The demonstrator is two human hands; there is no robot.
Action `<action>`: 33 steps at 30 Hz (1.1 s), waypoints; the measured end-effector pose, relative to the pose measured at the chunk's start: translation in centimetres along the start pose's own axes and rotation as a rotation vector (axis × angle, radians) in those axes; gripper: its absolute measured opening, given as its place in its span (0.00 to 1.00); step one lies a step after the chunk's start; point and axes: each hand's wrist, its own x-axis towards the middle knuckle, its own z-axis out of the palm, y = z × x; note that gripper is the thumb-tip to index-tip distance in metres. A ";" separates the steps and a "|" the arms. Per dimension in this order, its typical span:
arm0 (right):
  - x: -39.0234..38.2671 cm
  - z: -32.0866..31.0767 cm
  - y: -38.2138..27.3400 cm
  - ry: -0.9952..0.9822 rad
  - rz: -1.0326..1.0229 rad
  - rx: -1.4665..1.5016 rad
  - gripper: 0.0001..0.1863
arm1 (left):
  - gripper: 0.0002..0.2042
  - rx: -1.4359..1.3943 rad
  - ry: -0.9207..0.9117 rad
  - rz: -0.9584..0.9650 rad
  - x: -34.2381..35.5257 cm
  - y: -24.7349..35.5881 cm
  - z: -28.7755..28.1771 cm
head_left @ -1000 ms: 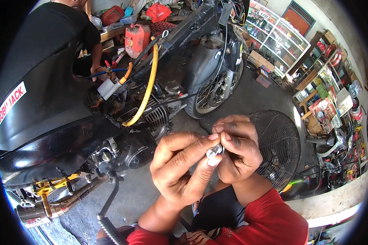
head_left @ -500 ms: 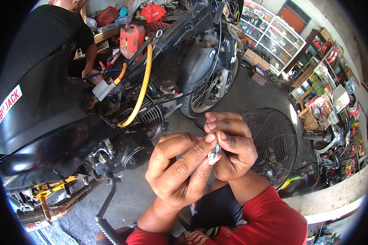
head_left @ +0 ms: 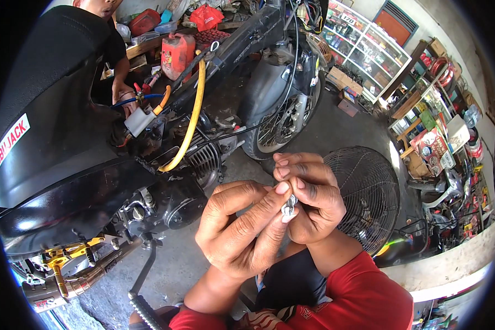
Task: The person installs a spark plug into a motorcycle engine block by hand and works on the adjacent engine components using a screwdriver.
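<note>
A small silvery metal part point(head_left: 289, 207), too small to name, is pinched between the fingertips of both my hands in front of me. My left hand point(head_left: 237, 225) grips it from the left, its thumb and index finger pressed together. From the right, my right hand point(head_left: 315, 198) closes on it with curled fingers, which hide part of it. To the left stands a motorcycle point(head_left: 71, 181) with its frame exposed. A yellow hose point(head_left: 192, 124) arches over its finned engine point(head_left: 205, 162).
At the upper left a co-worker in a black shirt point(head_left: 74, 38) reaches toward the motorcycle's frame. A large fan with a wire guard point(head_left: 371, 198) stands just right of my hands. A red jerrycan point(head_left: 177, 56) and a glass display cabinet point(head_left: 363, 47) are farther back.
The metal part has turned slightly between my fingertips, while my hands stay nearly in place. The co-worker's hand and head have shifted a little to the right.
</note>
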 end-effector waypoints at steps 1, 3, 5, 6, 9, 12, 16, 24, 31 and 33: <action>0.0 0.0 0.0 0.001 -0.012 -0.016 0.15 | 0.12 -0.005 -0.009 -0.001 0.0 0.0 -0.1; 0.1 0.0 0.1 0.005 -0.035 -0.047 0.15 | 0.12 -0.027 -0.023 -0.012 0.0 -0.1 -0.1; 0.0 -0.4 0.1 0.010 -0.065 -0.088 0.14 | 0.11 -0.073 -0.027 -0.035 0.0 -0.2 0.1; 0.0 -0.5 0.2 0.013 -0.081 -0.109 0.14 | 0.11 -0.084 -0.032 -0.052 0.0 -0.1 0.2; 0.0 -0.5 0.3 0.011 -0.101 -0.138 0.14 | 0.11 -0.101 -0.045 -0.084 0.0 -0.1 0.1; 0.4 -0.6 -0.4 -0.065 -0.020 -0.124 0.19 | 0.11 -0.097 -0.030 -0.105 -0.2 -0.5 0.0; 0.3 0.1 -0.7 -0.106 0.130 -0.089 0.24 | 0.10 -0.029 0.016 -0.153 -0.7 -1.1 0.6; 0.6 -0.5 -0.3 -0.210 0.179 -0.156 0.25 | 0.08 0.017 0.029 -0.207 -0.9 -1.7 1.2; -0.5 -0.4 0.6 -0.265 0.136 -0.066 0.37 | 0.06 -0.011 0.042 -0.248 -1.0 -2.3 0.6; -0.8 0.1 1.1 -0.141 0.098 0.138 0.50 | 0.06 0.021 0.053 -0.224 -1.0 -2.1 1.1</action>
